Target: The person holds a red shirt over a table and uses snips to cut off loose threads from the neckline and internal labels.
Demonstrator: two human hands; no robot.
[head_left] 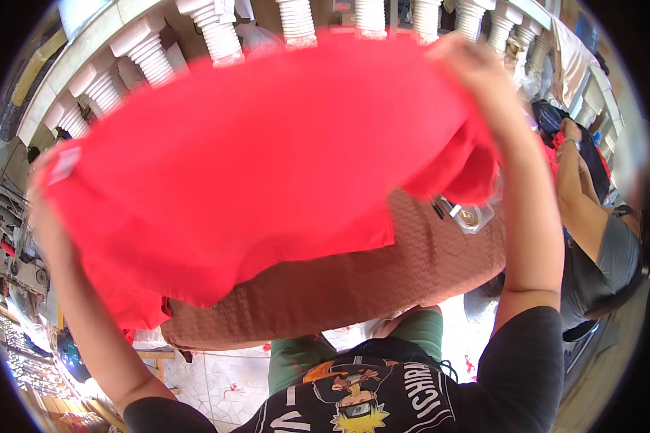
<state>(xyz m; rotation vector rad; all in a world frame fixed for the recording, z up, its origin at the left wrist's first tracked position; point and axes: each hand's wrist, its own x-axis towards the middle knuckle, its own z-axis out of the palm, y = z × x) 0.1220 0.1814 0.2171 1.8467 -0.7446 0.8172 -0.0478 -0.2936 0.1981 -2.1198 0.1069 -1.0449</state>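
A large piece of red cloth (267,144) is stretched between my raised hands, blurred by motion. My left hand (43,177) grips its left end, beside a small white label (65,164). At the far right corner, my right hand (469,61) is closed on the cloth. Parts of the red cloth hang down and lie over the brown padded table (339,285). Whether the cloth is a garment, I cannot tell. Under its right end, a small clear packet (468,216) with a round item and a dark stick-like thing rests on the table.
White balusters (217,36) of a railing stand along the far side. To the right, another person's arm (581,187) handles dark and red cloth (556,123). Machine-like equipment (22,252) is at the left. Red scraps lie on the tiled floor (231,382).
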